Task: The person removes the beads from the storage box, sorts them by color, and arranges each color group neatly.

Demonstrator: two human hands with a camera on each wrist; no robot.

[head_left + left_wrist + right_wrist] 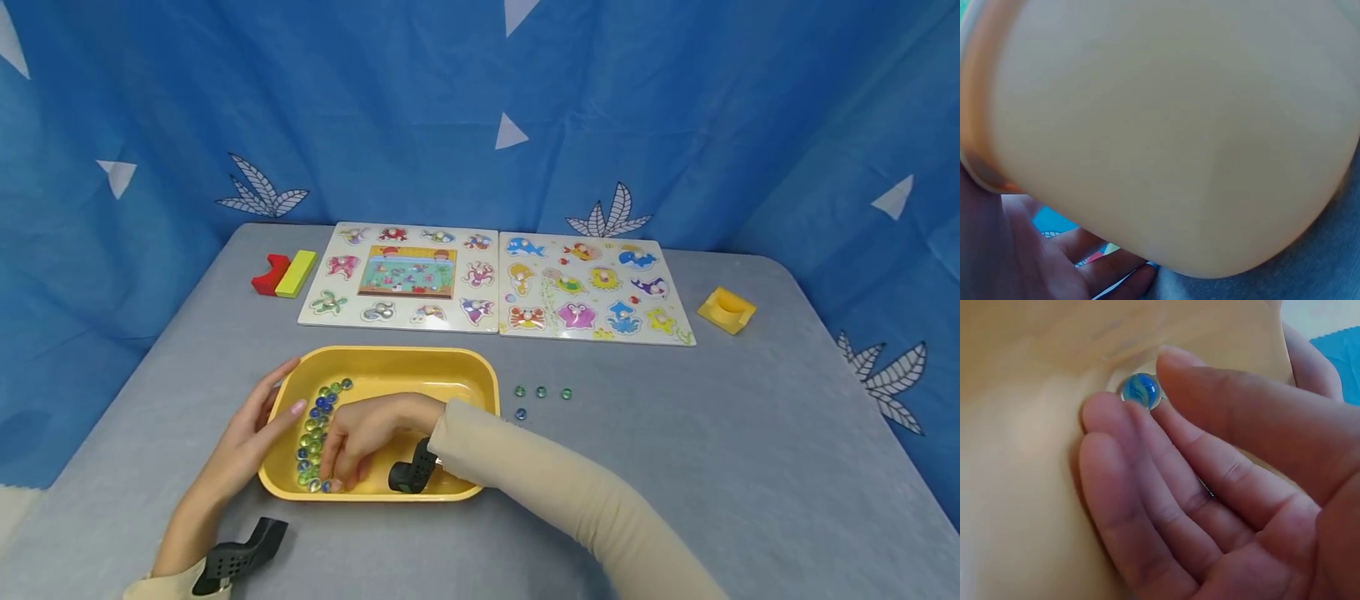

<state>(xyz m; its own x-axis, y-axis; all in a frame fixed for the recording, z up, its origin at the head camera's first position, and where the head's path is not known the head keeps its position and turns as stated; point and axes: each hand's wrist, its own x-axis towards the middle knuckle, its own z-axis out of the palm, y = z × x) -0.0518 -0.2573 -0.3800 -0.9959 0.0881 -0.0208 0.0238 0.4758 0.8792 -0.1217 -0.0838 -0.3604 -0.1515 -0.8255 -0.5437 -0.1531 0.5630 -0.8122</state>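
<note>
"Where are the marbles (310, 425)?"

"Most lie along the left end of the yellow tray (397, 348). Four more show on the desk (675, 433), just right of it."

"And the left hand (243, 442)?"

"Gripping the tray's left rim, thumb over the edge, the other fingers outside."

"The right hand (375, 429)?"

"Down inside the tray, fingers bent, only a narrow gap to the thumb. A blue marble (1140, 389) is at the tips, but I can't tell whether it's pinched."

"What's beyond the tray?"

"Two puzzle boards (405, 271), edge to edge. A red block (270, 275) and a yellow-green block (296, 273) sit left of them, a yellow block (726, 310) to the right."
</note>
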